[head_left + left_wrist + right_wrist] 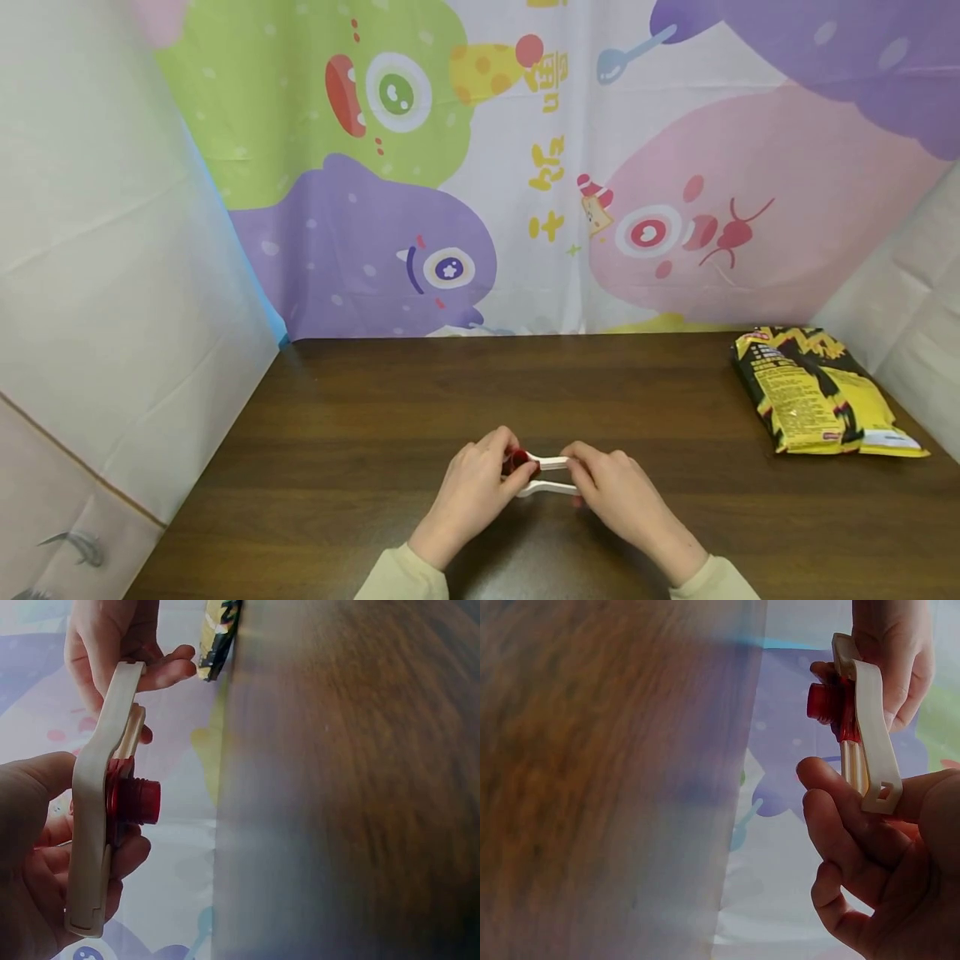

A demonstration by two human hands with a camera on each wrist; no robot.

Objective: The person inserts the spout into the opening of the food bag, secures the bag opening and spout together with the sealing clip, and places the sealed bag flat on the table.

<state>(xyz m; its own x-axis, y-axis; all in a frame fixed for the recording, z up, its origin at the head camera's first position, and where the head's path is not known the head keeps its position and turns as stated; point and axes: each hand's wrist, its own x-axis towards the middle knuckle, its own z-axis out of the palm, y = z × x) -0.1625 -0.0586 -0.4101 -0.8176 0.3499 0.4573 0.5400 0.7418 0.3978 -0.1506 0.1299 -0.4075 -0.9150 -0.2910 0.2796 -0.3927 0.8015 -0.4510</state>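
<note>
A white plastic bag clip [552, 463] with a red spout and cap [142, 801] is held up between both hands above the table. My left hand [468, 487] grips the end with the red part, thumb on one side and fingers on the other. At the opposite end my right hand [622, 500] pinches the clip between thumb and fingers. Two white arms of the clip run between the hands with a gap between them. In the right wrist view, a small square slot shows in the arm end [883, 792] near the right thumb. Fingers hide parts of the clip.
A yellow and black snack bag [813, 396] lies at the right rear of the brown wooden table [337, 417]. A cartoon-printed curtain [540, 283] hangs behind the table, with pale cloth [112, 250] along the left side.
</note>
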